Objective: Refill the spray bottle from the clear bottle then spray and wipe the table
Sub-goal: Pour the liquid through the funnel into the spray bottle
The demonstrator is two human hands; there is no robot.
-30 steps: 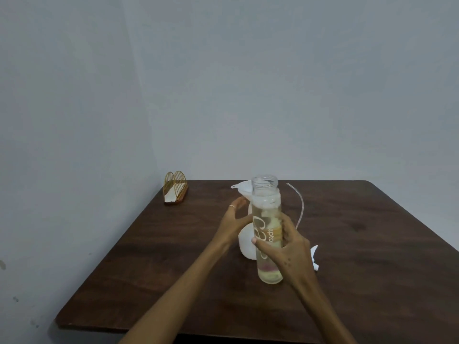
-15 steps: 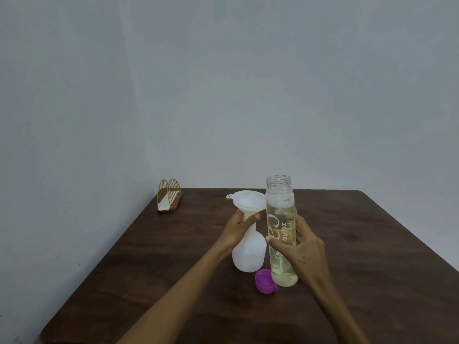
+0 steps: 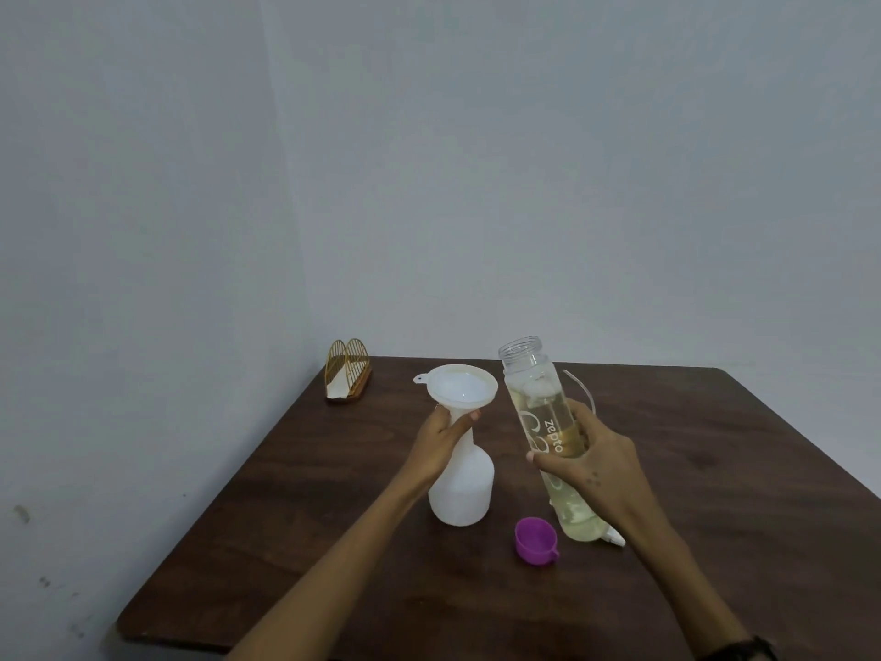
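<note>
Refilling is under way — the left hand (image 3: 441, 446) pinches the funnel (image 3: 461, 391) seated in the spray bottle (image 3: 461, 489) on the desk (image 3: 715, 493), while the right hand (image 3: 593, 465) grips the uncapped clear bottle (image 3: 548, 436), leaning toward it. Next, I'd guess — tip its mouth over the funnel, slowly.

Dark wooden table (image 3: 715, 493) across lower frame, left hand (image 3: 441, 446) gripping neck of white spray bottle (image 3: 461, 493) topped by white funnel (image 3: 462, 386), right hand (image 3: 591, 462) holding uncapped clear bottle (image 3: 541, 422) tilted slightly left, purple cap (image 3: 535, 540) centre-low, gold wire holder (image 3: 348, 378) at far left corner.
</note>
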